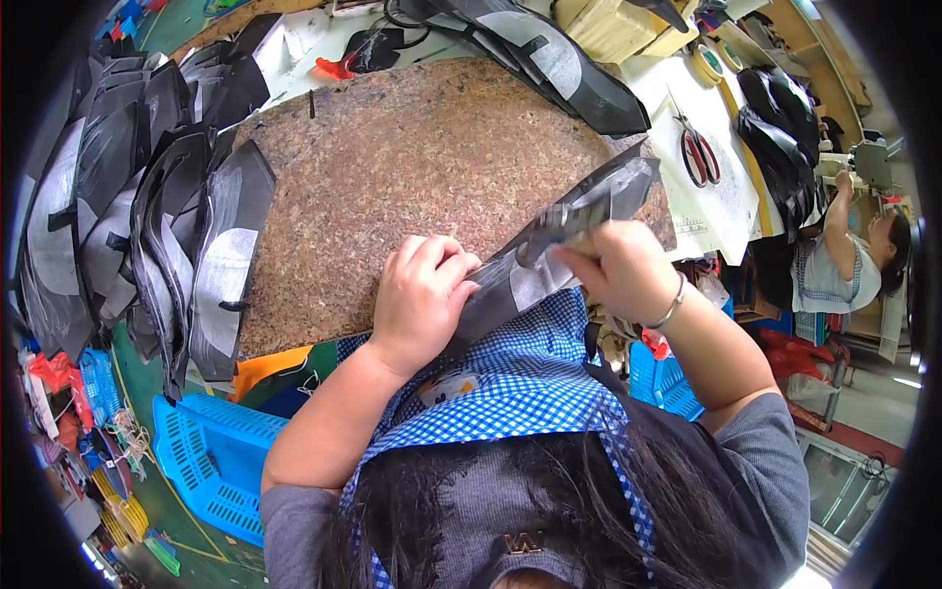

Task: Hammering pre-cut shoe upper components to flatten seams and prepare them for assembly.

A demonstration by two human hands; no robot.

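A long black leather-like piece (530, 280) with a pale grey patch lies slantwise along the near right edge of the speckled stone slab (412, 167). My left hand (422, 294) is closed at its near left end, fingertips and thumb pressed on the edge. Above the piece, my right hand (623, 270) is closed round a tool (569, 221). Motion smears the tool; it looks like a hammer with a shiny head, but its exact shape cannot be made out.
Stacks of similar black pieces (226, 245) stand left of the slab; more pieces (559, 64) overlap its far edge. Red-handled scissors (700, 157) lie on white paper at right. A blue plastic basket (211, 471) stands low at left. Another person (844, 260) sits at far right.
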